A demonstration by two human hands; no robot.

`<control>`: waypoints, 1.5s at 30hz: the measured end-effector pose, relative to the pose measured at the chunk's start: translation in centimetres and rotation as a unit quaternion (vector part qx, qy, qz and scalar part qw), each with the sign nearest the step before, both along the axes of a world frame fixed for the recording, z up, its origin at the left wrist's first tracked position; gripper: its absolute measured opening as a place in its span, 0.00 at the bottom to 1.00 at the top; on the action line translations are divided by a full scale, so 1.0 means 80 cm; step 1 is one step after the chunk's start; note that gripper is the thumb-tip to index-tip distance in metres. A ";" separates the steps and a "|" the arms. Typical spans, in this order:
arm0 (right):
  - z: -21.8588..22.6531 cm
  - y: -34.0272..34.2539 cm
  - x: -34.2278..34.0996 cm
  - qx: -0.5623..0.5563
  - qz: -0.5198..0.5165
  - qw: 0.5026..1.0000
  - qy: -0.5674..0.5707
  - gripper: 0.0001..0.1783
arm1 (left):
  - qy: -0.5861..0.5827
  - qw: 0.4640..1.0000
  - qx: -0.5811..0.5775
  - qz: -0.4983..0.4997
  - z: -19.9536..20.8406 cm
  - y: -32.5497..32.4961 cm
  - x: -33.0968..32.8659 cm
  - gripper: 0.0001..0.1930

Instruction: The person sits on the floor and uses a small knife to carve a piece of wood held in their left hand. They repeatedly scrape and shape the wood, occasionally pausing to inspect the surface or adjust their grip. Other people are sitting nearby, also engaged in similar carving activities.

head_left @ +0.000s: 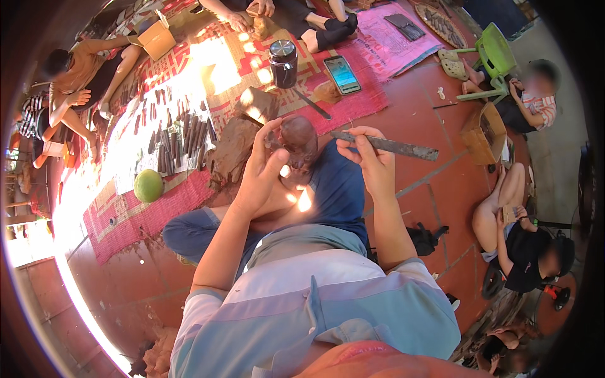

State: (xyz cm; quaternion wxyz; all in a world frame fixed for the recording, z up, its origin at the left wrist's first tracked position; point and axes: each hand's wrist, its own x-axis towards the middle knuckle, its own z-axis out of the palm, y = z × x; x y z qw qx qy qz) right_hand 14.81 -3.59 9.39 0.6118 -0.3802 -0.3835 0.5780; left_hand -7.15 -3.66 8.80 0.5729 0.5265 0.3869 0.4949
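My left hand is closed around the side of a dark brown carved figure, which has a rounded top and rests near my crossed legs. Its thumb presses against the figure's near side. To the right, my right hand pinches a flat, dark metal chisel between thumb and fingers. The chisel lies nearly level, one end pointing at the figure and the other reaching out to the right. A small gap separates the chisel from the figure. Whether the figure is wood or clay I cannot tell.
Several chisels lie on white sheets at the left, near a green round fruit. Ahead are a wooden block, a dark jar, a phone and a loose flat tool. Other people sit around on the left, far side and right.
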 end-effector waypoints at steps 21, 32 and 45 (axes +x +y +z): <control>0.004 0.033 -0.032 0.197 0.018 0.927 -0.319 0.04 | 0.078 0.996 0.017 0.038 -0.028 0.001 0.008 0.40; -0.052 -0.009 0.021 0.000 -0.005 0.996 -0.089 0.06 | 0.067 0.996 -0.001 -0.052 -0.010 0.059 -0.053 0.25; -0.034 0.000 -0.003 -0.066 0.048 0.997 -0.017 0.08 | -0.137 0.986 -0.089 -0.014 -0.006 0.068 -0.035 0.22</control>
